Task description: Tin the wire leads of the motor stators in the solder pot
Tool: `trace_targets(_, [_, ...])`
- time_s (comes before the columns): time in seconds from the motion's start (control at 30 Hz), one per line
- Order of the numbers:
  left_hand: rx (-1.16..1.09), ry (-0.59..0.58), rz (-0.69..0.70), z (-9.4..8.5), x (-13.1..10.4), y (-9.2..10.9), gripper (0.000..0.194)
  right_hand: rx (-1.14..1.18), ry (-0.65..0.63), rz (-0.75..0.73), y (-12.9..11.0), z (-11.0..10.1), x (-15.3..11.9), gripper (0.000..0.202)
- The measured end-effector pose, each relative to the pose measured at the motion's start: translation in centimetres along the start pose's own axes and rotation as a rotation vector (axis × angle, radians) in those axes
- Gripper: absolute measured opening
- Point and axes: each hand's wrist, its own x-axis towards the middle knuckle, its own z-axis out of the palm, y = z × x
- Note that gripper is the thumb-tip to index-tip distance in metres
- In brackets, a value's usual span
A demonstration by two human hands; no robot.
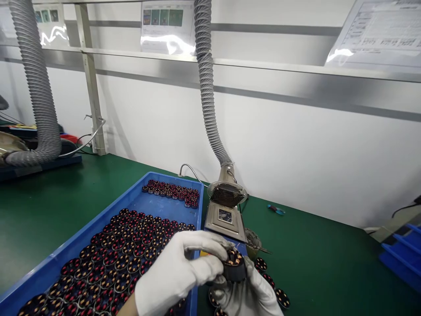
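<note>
Both my hands wear white gloves. Thumb and fingers of my left hand pinch the left side of a small motor stator, a round black part with copper-coloured windings on its upper face. My right hand grips the same stator from below and the right, its fingers partly hidden. Just beyond them stands a metal solder pot with a square, shiny pool in its top. To the left, a blue tray carries many similar round parts with red or copper windings. A few loose stators lie beside my right hand.
A grey flexible hose drops to a round extraction hood above the pot. Behind my right hand is a small round container. Blue-handled pliers lie farther back. Blue bins stand at the right edge of the green bench.
</note>
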Motion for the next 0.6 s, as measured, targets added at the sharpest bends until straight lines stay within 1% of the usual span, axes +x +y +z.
trace_targets(0.13, [-0.095,0.038,0.091,0.8,0.1,-0.9,0.012,-0.021,0.007,-0.046,0.4,0.3,0.2,0.033])
trace_targets(0.2, [-0.177,0.074,0.129,0.8,-0.1,-1.2,0.008,-0.036,0.002,-0.039,0.5,0.4,0.3,0.035])
trace_targets(0.23, [-0.236,0.115,0.144,0.6,-0.2,-1.2,0.007,-0.05,0.001,-0.032,0.5,0.4,0.3,0.035])
trace_targets(0.3, [-0.335,0.232,0.161,0.1,-0.5,-0.9,0.004,-0.076,0.004,-0.025,0.4,0.3,0.3,0.035])
trace_targets(0.33, [-0.335,0.272,0.157,-0.2,-0.6,-0.6,0.004,-0.087,0.009,-0.026,0.3,0.2,0.2,0.035])
trace_targets(0.37, [-0.288,0.286,0.138,-0.5,-0.6,-0.4,0.005,-0.09,0.018,-0.03,0.3,0.1,0.1,0.036])
trace_targets(0.4, [-0.205,0.257,0.104,-0.6,-0.6,-0.1,0.01,-0.084,0.029,-0.036,0.3,0.0,0.1,0.035])
trace_targets(0.43, [-0.111,0.198,0.064,-0.7,-0.5,0.0,0.015,-0.075,0.039,-0.042,0.3,0.0,0.0,0.035])
trace_targets(0.5, [0.003,0.039,0.032,-0.5,-0.3,0.2,0.018,-0.06,0.049,-0.055,0.4,0.0,0.0,0.034])
trace_targets(0.53, [0.017,-0.013,0.06,-0.2,-0.2,0.1,0.018,-0.059,0.048,-0.067,0.5,-0.1,0.0,0.034])
trace_targets(0.57, [0.026,-0.034,0.116,0.1,-0.1,0.1,0.019,-0.071,0.047,-0.087,0.5,-0.2,0.1,0.036])
trace_targets(0.6, [0.043,-0.027,0.191,0.4,-0.1,0.0,0.021,-0.097,0.051,-0.119,0.6,-0.3,0.2,0.037])
